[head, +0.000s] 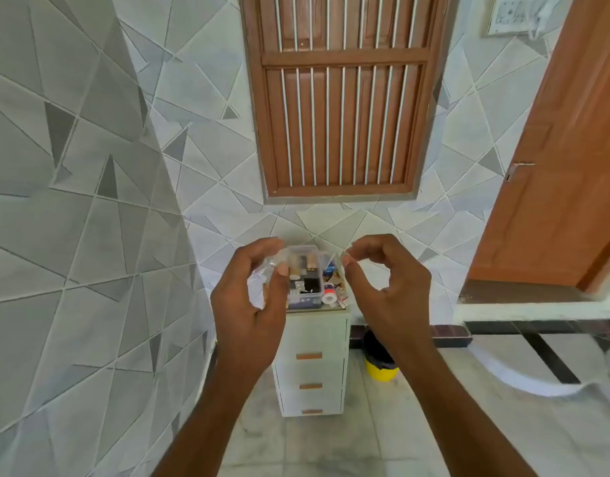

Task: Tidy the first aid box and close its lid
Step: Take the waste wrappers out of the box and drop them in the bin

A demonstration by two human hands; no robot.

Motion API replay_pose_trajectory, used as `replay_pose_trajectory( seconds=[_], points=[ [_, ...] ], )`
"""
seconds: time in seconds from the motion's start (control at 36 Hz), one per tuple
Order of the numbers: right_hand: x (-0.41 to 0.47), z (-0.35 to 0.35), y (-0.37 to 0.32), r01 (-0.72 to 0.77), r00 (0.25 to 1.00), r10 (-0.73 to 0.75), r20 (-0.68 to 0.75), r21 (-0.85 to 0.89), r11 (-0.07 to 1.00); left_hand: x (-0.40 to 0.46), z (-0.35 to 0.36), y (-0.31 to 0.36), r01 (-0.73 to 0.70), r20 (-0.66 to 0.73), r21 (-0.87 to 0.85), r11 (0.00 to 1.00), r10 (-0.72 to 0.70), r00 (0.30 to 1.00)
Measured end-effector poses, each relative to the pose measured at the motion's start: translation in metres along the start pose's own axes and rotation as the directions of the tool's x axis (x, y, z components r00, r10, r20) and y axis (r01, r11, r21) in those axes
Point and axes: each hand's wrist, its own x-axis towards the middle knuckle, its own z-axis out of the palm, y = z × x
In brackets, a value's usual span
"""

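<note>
A small clear plastic first aid box [305, 287] stands open on top of a narrow white drawer cabinet [312, 339]. It holds several small bottles and packets. I hold a transparent lid [332, 262] just above the box, between both hands. My left hand [251, 304] grips its left edge with thumb and fingers. My right hand [382, 280] pinches its right edge. A white tape roll [328, 293] and other small items lie on the cabinet top to the right of the box.
A tiled wall juts out close on the left. A barred wooden window [341, 98] is behind the cabinet. A yellow bin with a black liner [381, 368] stands on the floor at its right. A wooden door [554, 166] is at the far right.
</note>
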Motion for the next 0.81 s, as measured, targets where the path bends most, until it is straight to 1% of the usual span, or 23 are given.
replay_pose_trajectory(
  seconds=[0.06, 0.25, 0.36, 0.44, 0.53, 0.61, 0.72, 0.81],
  points=[
    [-0.003, 0.008, 0.005, -0.032, 0.999, 0.031, -0.025, -0.017, 0.999, -0.002, -0.001, -0.008, 0.038, -0.006, 0.028, 0.999, -0.038, 0.999],
    [-0.021, 0.036, 0.05, -0.157, 0.987, 0.159, 0.032, -0.051, 0.986, -0.018, 0.001, -0.067, 0.161, 0.084, 0.072, 0.984, -0.167, 0.982],
    [-0.022, 0.05, 0.077, -0.225, 0.973, 0.228, 0.022, -0.091, 0.97, -0.016, 0.004, -0.097, 0.16, 0.128, 0.098, 0.982, -0.171, 0.977],
    [-0.02, 0.062, 0.098, -0.265, 0.964, 0.266, 0.012, -0.075, 0.961, -0.01, 0.009, -0.119, 0.175, 0.153, 0.094, 0.98, -0.188, 0.97],
    [-0.012, 0.078, 0.127, -0.293, 0.955, 0.295, 0.012, -0.065, 0.954, 0.0, 0.021, -0.146, 0.173, 0.178, 0.124, 0.977, -0.193, 0.965],
    [0.002, 0.096, 0.161, -0.333, 0.942, 0.335, 0.018, -0.068, 0.94, 0.013, 0.037, -0.18, 0.206, 0.2, 0.153, 0.967, -0.234, 0.951],
    [0.02, 0.116, 0.206, -0.385, 0.92, 0.389, 0.05, -0.073, 0.92, 0.028, 0.065, -0.228, 0.266, 0.216, 0.208, 0.941, -0.309, 0.926],
    [0.042, 0.131, 0.247, -0.463, 0.881, 0.468, 0.064, -0.087, 0.882, 0.042, 0.096, -0.268, 0.331, 0.237, 0.263, 0.906, -0.393, 0.888]
  ],
)
